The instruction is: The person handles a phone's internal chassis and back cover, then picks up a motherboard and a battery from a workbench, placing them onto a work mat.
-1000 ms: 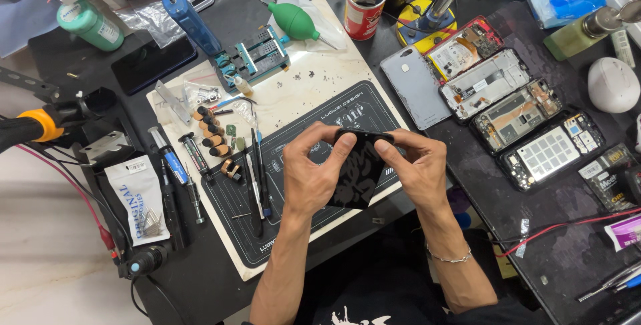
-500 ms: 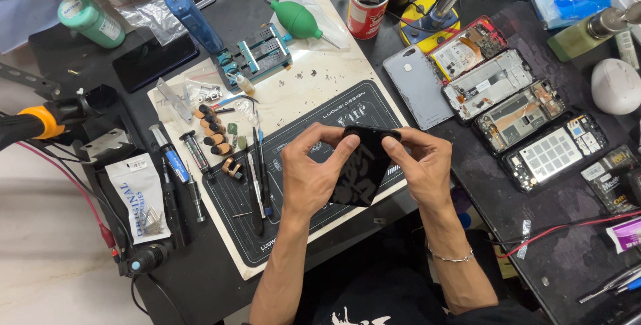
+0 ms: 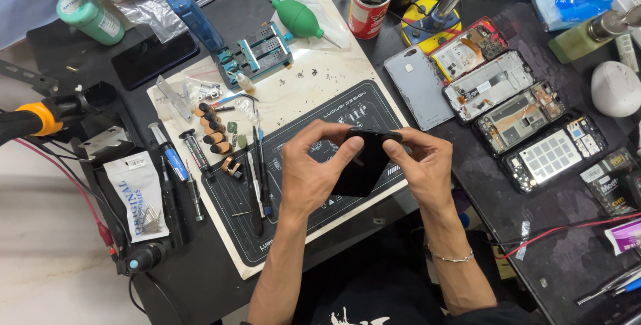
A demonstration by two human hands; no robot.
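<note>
Both my hands hold a black phone (image 3: 364, 165) tilted over the dark repair mat (image 3: 287, 218). My left hand (image 3: 314, 168) grips its left edge, the thumb pressing on the dark glass face. My right hand (image 3: 420, 165) clasps the right edge, fingertips curled over the top corner. The phone's lower end is partly hidden between my palms.
Screwdrivers and tweezers (image 3: 257, 165) lie on the mat's left side. Several opened phones (image 3: 507, 108) are spread at the right. A blue clamp jig (image 3: 257, 54), green air blower (image 3: 300, 18) and red tool cup (image 3: 367, 11) stand behind. A soldering handle (image 3: 33, 121) rests at far left.
The phone has turned in my hands, showing a smoother dark face. Both hands shifted slightly but stay over the mat.
</note>
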